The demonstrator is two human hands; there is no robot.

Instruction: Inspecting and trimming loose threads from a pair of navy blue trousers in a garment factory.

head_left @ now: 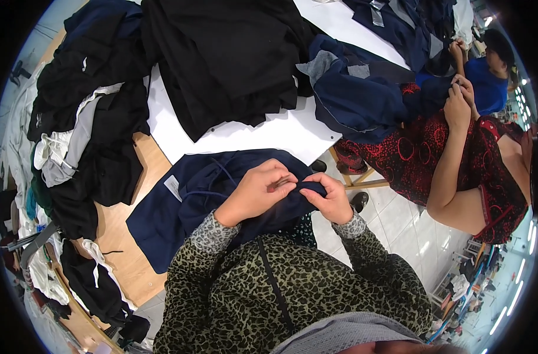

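The navy garment [180, 206] lies half on the table [118, 230], half over the person's lap. The left hand [254, 192] and right hand [331, 197] each pinch a bunched fold at its near edge, grips pressed together, almost touching. The cloth looks soft, light and limp; it likely sags away from any grip, so a seam or hem beside the fingers seems the firmest hold.
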